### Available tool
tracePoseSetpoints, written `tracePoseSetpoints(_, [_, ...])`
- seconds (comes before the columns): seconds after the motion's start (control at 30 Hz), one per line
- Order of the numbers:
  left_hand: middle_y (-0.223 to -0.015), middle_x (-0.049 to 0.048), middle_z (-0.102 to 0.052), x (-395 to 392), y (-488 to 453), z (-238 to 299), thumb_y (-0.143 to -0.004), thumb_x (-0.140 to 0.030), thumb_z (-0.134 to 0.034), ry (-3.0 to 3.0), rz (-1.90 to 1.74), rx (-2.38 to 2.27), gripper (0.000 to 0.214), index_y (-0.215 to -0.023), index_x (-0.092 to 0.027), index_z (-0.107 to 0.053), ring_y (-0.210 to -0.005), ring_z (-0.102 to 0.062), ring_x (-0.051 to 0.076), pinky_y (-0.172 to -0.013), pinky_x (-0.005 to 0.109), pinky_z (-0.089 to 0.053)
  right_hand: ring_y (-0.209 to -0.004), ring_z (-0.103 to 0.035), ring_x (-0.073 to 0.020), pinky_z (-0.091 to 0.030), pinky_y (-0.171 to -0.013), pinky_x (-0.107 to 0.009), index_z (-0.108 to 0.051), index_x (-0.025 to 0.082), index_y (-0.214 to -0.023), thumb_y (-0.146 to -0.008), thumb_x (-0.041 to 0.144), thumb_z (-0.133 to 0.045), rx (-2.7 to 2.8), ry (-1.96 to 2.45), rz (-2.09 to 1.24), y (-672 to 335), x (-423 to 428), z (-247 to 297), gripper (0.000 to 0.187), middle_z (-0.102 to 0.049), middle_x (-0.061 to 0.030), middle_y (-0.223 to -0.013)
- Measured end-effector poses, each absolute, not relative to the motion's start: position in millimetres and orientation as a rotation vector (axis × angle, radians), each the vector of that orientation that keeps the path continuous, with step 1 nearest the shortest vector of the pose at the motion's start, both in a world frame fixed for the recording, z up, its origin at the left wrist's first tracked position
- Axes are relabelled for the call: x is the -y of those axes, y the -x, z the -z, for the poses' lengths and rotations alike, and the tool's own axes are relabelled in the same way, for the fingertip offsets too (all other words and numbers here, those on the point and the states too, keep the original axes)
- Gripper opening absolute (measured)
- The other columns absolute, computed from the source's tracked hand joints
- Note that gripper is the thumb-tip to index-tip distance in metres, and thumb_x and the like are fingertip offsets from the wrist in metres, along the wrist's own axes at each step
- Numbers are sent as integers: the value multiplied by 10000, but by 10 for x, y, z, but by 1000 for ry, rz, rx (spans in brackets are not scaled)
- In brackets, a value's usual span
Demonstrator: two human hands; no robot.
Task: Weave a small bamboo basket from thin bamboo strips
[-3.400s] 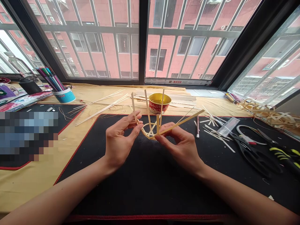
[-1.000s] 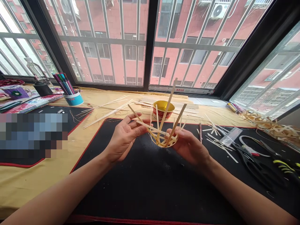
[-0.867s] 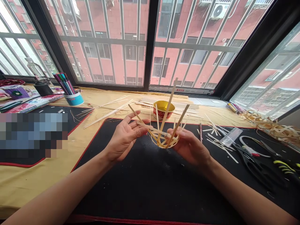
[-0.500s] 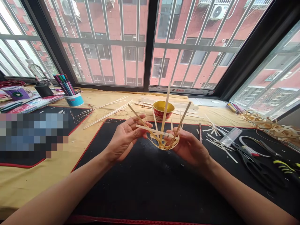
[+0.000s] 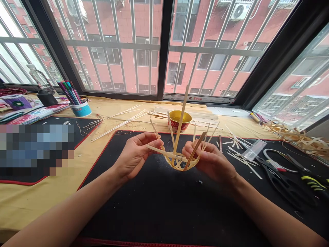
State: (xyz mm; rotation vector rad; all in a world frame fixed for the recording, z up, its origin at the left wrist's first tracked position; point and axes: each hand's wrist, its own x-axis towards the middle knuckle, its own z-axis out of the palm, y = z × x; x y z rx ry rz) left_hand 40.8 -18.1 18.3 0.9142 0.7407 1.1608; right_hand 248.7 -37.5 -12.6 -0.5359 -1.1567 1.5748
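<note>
Between my hands, above the black mat (image 5: 164,206), is a small woven basket (image 5: 177,164) of pale bamboo strips. Several strips stick up from its rim, one of them tall. My left hand (image 5: 137,152) pinches the strips at the basket's left side, where a flat strip end (image 5: 154,149) points out past the fingers. At the right side my right hand (image 5: 209,157) grips the rim and some upright strips between thumb and fingers. Part of the right rim is hidden behind those fingers.
Behind the basket stands a red and gold bowl (image 5: 178,120) near loose bamboo strips (image 5: 120,125). Black-handled scissors (image 5: 280,181), pliers (image 5: 312,185) and cut strip pieces (image 5: 244,161) lie at right. A blue-and-white pen cup (image 5: 81,109) stands at back left.
The basket has tipped and dropped slightly. My right hand has moved a little right and now holds upright strips at the right rim; my left hand has closed in on strips at the left.
</note>
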Motion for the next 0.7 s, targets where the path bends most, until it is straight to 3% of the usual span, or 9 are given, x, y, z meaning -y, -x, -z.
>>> tracePoseSetpoints(0.27, [-584, -11, -629, 197, -386, -197, -586, -224, -853, -1013, -1076, -695, 276, -613, -129, -596, -549, -592, 89, -532, 183, -452, -670, -492, -132, -436, -622, -276, -583, 187, -622, -675, 341, -760, 1217, 506, -1614, -2495, 375, 111, 241, -506, -9, -716])
tracePoseSetpoints(0.43, [-621, -14, -628, 204, -360, -241, -580, -225, -847, -1069, -1012, -693, 284, -614, -144, -577, -543, -594, 102, -563, 221, -475, -682, -488, -127, -433, -627, -272, -581, 185, -626, -676, 336, -766, 1241, 489, -1632, -2505, 370, 113, 243, -512, -7, -729])
tracePoseSetpoints(0.7, [-637, 7, -660, 134, -317, -215, -616, -210, -815, -1288, -962, -833, 169, -656, -133, -669, -592, -628, 125, -633, 247, -522, -751, -489, -155, -439, -657, -288, -639, 192, -661, -723, 328, -739, 1512, 623, -1378, -2591, 350, 101, 180, -554, -46, -814])
